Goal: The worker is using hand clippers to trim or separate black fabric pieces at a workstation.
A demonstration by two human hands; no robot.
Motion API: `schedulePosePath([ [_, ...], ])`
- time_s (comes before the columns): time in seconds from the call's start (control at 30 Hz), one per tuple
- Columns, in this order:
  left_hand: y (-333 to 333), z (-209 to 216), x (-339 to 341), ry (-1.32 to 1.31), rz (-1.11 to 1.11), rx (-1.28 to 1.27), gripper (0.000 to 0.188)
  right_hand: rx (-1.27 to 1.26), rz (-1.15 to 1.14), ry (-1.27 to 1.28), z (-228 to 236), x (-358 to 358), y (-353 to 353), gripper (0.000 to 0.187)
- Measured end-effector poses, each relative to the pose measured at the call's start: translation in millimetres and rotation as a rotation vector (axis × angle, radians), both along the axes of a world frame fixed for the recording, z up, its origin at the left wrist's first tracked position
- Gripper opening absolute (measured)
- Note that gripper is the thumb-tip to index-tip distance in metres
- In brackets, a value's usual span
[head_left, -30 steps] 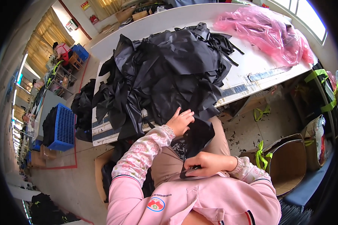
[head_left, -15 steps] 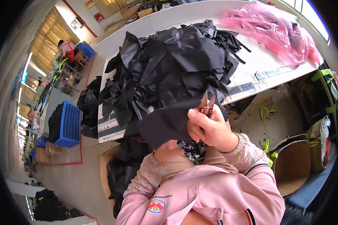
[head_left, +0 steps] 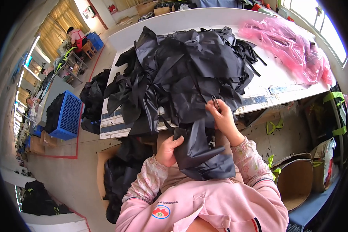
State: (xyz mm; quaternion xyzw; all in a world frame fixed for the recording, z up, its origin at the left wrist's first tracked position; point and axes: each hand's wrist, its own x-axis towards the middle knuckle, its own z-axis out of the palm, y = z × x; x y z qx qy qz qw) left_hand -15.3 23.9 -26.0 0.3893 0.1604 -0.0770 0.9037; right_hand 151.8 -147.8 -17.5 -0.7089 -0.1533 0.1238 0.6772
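Note:
My left hand [head_left: 168,150] grips the edge of a black fabric piece [head_left: 199,149], thumb on top. The piece hangs folded above my lap. My right hand [head_left: 222,116] is closed around small thread snips [head_left: 215,103], whose dark blades point away from me; it is just above the near side of the fabric piece. Whether those fingers also pinch cloth I cannot tell. Right beyond both hands lies a big heap of black fabric pieces [head_left: 181,62] on the white table [head_left: 259,87], some draping over its front edge.
Crumpled pink plastic [head_left: 286,48] covers the table's right end. An open cardboard box [head_left: 295,179] stands at my right, another box of black cloth [head_left: 121,174] at my left. A blue crate [head_left: 67,116] holds dark cloth. A person [head_left: 76,38] works far left.
The fabric piece has dropped from in front of my right hand to hang over my lap. My left hand now shows, gripping its edge. My right hand, with the snips, has moved away from me.

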Motion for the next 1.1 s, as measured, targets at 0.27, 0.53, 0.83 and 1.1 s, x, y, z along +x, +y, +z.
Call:
schedulePosePath([
  [0.27,0,1,6,-0.051,0.206,-0.046,0.031,0.215,0.409,0.878,-46,-56,-34,0.041],
  [0.53,12,4,13,-0.164,0.305,0.083,0.025,0.436,0.317,0.654,5,-54,-44,0.038],
  [0.83,19,10,14,-0.29,0.238,0.15,0.023,0.152,0.218,-0.166,34,-38,-46,0.024],
  [1.1,23,26,18,-0.261,0.365,0.137,0.021,0.0,0.199,-0.619,56,-31,-27,0.029],
])
